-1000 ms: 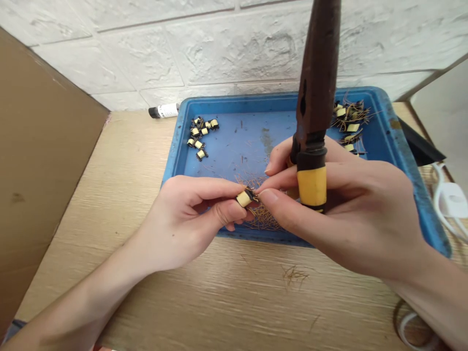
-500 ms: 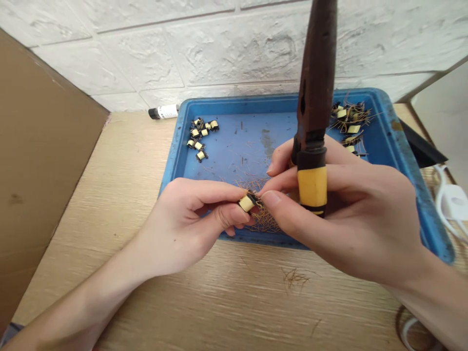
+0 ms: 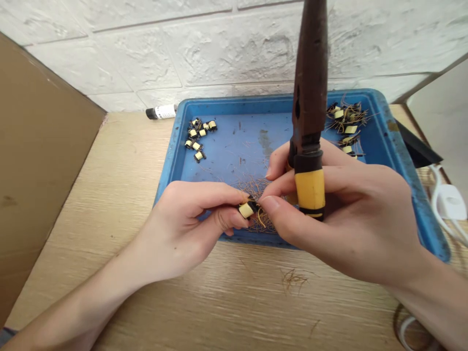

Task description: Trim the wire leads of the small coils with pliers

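Your left hand (image 3: 179,229) is closed firmly on a small yellow-taped transformer (image 3: 246,210), pinching it between thumb and fingers, at 12 o'clock from you. Your right hand (image 3: 340,214) is closed around a rusty tool with a yellow handle (image 3: 310,190), standing upright, and its thumb reaches the transformer. Below them lie copper wire clippings (image 3: 261,222) in a blue plastic tray (image 3: 234,101). More transformers (image 3: 196,139) sit at 11 o'clock in the tray; wire-tangled transformers (image 3: 345,122) sit at 1 o'clock. A white switch (image 3: 448,202) lies at 3 o'clock, beyond the wooden table (image 3: 219,292).
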{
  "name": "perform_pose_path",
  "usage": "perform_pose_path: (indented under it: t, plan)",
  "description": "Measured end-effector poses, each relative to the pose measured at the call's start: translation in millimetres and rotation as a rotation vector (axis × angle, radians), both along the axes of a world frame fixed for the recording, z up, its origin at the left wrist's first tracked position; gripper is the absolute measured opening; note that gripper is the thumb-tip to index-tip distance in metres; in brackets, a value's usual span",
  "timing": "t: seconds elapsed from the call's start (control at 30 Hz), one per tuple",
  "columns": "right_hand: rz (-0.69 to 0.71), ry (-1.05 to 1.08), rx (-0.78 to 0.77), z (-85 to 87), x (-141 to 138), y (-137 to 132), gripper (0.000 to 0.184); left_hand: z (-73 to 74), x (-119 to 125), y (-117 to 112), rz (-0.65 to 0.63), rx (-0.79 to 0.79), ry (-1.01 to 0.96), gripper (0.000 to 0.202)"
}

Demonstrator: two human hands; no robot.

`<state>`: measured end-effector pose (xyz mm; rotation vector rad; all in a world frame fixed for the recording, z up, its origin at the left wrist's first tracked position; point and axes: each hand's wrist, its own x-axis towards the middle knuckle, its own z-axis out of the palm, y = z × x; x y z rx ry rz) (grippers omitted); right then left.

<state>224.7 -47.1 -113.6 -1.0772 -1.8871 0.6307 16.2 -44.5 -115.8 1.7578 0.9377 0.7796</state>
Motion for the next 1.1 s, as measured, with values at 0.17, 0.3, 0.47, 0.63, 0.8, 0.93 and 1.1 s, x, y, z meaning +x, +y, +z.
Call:
perform_pose_path:
  t: [0.17,0.3,0.47,0.63,0.8,0.93,1.1]
  plan:
    - [0.042,0.009,-0.028,1.3,0.6,1.6,0.020,-1.5,0.0,-0.3,-0.042,0.103,0.056,0.015]
    - [0.043,0.025,-0.030,1.5,-0.3,2.2,0.019,-2.5,-0.8,-2.1,-0.040,0.181,0.089,0.013]
    - [0.037,0.019,-0.034,0.0,-0.3,0.5,0.020,-2.6,-1.5,-2.6,-0.033,0.219,0.101,0.015]
    - [0.049,-0.011,-0.049,-0.3,0.3,-0.4,0.019,-3.0,-1.0,-3.6,-0.017,0.268,0.120,0.015]
    - [0.050,-0.028,-0.050,1.1,-1.8,0.2,0.019,-2.6,-1.1,-4.2,-0.013,0.280,0.135,0.015]
    - [0.052,0.004,-0.062,1.0,-4.6,0.6,0.022,-1.5,-1.1,-2.2,-0.014,0.266,0.123,0.016]
    - [0.048,0.015,-0.088,1.6,-4.6,-1.0,0.019,-1.6,-0.4,-2.4,-0.014,0.287,0.143,0.015]
